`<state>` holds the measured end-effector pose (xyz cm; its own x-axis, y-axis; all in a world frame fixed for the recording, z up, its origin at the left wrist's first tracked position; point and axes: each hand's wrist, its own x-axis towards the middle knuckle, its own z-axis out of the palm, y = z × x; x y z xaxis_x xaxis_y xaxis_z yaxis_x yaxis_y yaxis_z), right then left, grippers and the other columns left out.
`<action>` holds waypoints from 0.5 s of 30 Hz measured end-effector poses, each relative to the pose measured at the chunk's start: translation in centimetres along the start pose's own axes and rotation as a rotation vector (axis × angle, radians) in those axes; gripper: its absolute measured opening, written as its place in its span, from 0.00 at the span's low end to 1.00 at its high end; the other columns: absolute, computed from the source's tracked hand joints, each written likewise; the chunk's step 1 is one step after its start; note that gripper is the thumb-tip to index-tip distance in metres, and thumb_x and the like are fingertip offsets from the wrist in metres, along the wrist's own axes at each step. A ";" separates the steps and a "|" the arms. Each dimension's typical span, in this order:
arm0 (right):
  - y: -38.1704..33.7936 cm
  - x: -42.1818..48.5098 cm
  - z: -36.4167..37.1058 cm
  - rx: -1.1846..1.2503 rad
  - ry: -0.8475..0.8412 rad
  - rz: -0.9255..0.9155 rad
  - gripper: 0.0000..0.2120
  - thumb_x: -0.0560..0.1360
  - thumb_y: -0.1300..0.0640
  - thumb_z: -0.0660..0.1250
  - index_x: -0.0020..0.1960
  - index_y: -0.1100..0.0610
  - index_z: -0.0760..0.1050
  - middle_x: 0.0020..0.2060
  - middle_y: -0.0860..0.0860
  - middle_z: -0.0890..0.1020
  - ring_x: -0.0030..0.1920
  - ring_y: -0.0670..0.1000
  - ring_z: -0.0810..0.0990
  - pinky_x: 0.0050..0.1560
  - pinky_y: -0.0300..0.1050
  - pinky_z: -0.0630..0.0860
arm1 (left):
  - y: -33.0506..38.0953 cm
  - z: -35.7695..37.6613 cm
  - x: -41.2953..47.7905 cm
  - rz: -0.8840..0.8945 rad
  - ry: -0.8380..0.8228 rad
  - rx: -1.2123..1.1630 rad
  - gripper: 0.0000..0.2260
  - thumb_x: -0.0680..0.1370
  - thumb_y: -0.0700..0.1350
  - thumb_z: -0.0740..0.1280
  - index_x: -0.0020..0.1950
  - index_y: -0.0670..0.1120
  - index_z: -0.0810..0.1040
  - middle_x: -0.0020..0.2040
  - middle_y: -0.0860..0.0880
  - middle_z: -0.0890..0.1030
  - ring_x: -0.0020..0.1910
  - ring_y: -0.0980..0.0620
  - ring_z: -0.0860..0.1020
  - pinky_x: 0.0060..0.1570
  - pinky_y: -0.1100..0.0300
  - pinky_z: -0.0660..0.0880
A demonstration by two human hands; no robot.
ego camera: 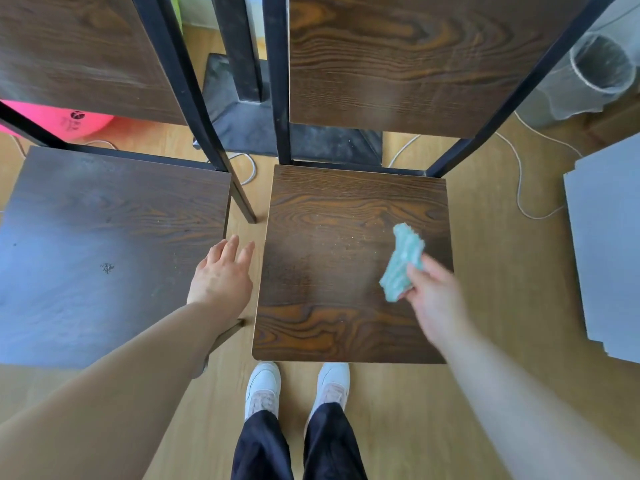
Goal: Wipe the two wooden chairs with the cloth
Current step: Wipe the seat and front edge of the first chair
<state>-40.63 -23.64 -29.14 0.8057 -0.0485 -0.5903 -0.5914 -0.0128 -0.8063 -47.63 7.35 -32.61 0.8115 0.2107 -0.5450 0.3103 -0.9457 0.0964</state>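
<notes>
The right hand pinches a bunched green cloth over the right side of the right chair's seat, blurred. The left hand hangs with fingers straight and spread, holding nothing, in the gap between that seat and the left chair. Pale crumbs speckle the seat just left of the cloth; a quick wipe would likely sweep them onto the wood floor

A pink ball lies at ten o'clock from me, grey boards at three, my white shoes at six.
</notes>
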 end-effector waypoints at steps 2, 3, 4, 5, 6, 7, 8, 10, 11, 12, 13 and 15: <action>-2.2 3.8 -2.3 -0.136 0.149 -0.067 0.14 0.81 0.68 0.59 0.62 0.59 0.78 0.46 0.54 0.82 0.41 0.54 0.80 0.37 0.47 0.76 | 0.5 -0.2 0.5 0.009 0.007 -0.015 0.28 0.83 0.44 0.55 0.82 0.51 0.50 0.82 0.46 0.50 0.80 0.44 0.49 0.75 0.48 0.57; -3.0 5.6 -3.3 -0.226 0.204 -0.089 0.14 0.81 0.67 0.59 0.61 0.57 0.78 0.45 0.53 0.82 0.39 0.53 0.79 0.37 0.46 0.76 | 0.6 -0.2 0.7 0.011 0.011 -0.025 0.28 0.83 0.45 0.55 0.82 0.51 0.50 0.82 0.46 0.50 0.80 0.44 0.49 0.75 0.47 0.57; -3.7 7.1 -4.2 -0.320 0.248 -0.109 0.14 0.81 0.65 0.59 0.60 0.55 0.79 0.44 0.52 0.81 0.38 0.52 0.78 0.37 0.45 0.76 | 0.6 -0.3 0.9 0.006 0.016 -0.034 0.28 0.83 0.45 0.55 0.82 0.51 0.50 0.82 0.47 0.51 0.80 0.44 0.49 0.75 0.47 0.58; -4.2 8.5 -4.8 -0.416 0.282 -0.119 0.14 0.81 0.65 0.58 0.59 0.54 0.79 0.44 0.52 0.81 0.38 0.52 0.78 0.39 0.46 0.76 | 0.5 -0.2 1.2 -0.002 0.023 -0.040 0.28 0.83 0.45 0.56 0.82 0.52 0.50 0.82 0.47 0.51 0.80 0.44 0.49 0.75 0.46 0.58; -4.4 9.9 -5.2 -0.494 0.307 -0.118 0.15 0.80 0.64 0.57 0.58 0.55 0.79 0.44 0.52 0.80 0.38 0.52 0.78 0.40 0.46 0.76 | 0.3 -0.2 1.5 -0.011 0.027 -0.042 0.28 0.83 0.46 0.56 0.82 0.52 0.50 0.82 0.47 0.51 0.80 0.44 0.49 0.75 0.45 0.59; -4.4 11.1 -5.3 -0.558 0.324 -0.107 0.16 0.79 0.64 0.56 0.60 0.56 0.79 0.46 0.53 0.80 0.40 0.52 0.79 0.42 0.47 0.77 | 0.0 -0.1 1.7 -0.020 0.028 -0.042 0.28 0.83 0.46 0.57 0.82 0.52 0.50 0.82 0.47 0.50 0.80 0.44 0.49 0.74 0.45 0.59; -4.3 12.2 -5.3 -0.607 0.327 -0.091 0.17 0.78 0.63 0.56 0.61 0.55 0.79 0.49 0.53 0.81 0.43 0.53 0.80 0.45 0.48 0.79 | -0.3 0.0 1.9 -0.026 0.030 -0.043 0.29 0.83 0.47 0.57 0.82 0.52 0.50 0.82 0.47 0.51 0.80 0.43 0.49 0.74 0.44 0.59; -3.9 13.8 -4.9 -0.680 0.312 -0.061 0.20 0.77 0.62 0.56 0.65 0.53 0.77 0.56 0.54 0.80 0.51 0.56 0.81 0.53 0.51 0.81 | -0.8 0.2 2.2 -0.031 0.036 -0.040 0.29 0.83 0.47 0.58 0.82 0.51 0.51 0.82 0.46 0.52 0.79 0.43 0.50 0.74 0.43 0.61; -3.6 14.2 -4.5 -0.689 0.308 -0.051 0.20 0.78 0.61 0.56 0.67 0.53 0.76 0.58 0.55 0.79 0.54 0.56 0.81 0.56 0.51 0.80 | -0.9 0.3 2.3 -0.031 0.039 -0.030 0.29 0.82 0.47 0.59 0.82 0.51 0.52 0.82 0.46 0.52 0.79 0.42 0.51 0.73 0.43 0.62; -3.4 14.5 -4.0 -0.705 0.305 -0.040 0.20 0.79 0.62 0.56 0.68 0.54 0.75 0.60 0.54 0.78 0.56 0.57 0.80 0.56 0.49 0.78 | -1.0 0.4 2.4 -0.031 0.040 -0.019 0.29 0.82 0.47 0.59 0.82 0.51 0.53 0.82 0.46 0.53 0.78 0.42 0.52 0.71 0.42 0.64; -3.4 14.4 -3.5 -0.753 0.297 -0.039 0.19 0.80 0.62 0.56 0.69 0.54 0.74 0.60 0.55 0.77 0.57 0.57 0.78 0.54 0.46 0.76 | -0.9 0.5 2.5 -0.032 0.040 -0.011 0.28 0.82 0.47 0.59 0.81 0.50 0.53 0.81 0.45 0.54 0.78 0.41 0.52 0.70 0.42 0.65; -3.6 14.2 -2.7 -0.905 0.272 -0.049 0.19 0.82 0.60 0.54 0.70 0.54 0.72 0.60 0.57 0.76 0.59 0.59 0.76 0.55 0.48 0.75 | -0.7 0.5 2.5 -0.039 0.044 -0.005 0.28 0.82 0.46 0.59 0.81 0.50 0.55 0.81 0.44 0.57 0.77 0.40 0.54 0.67 0.41 0.68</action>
<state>-27.10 -26.95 -34.52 0.8630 -0.2568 -0.4352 -0.4487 -0.7855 -0.4263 -46.11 8.38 -34.48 0.8194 0.2584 -0.5116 0.3450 -0.9352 0.0803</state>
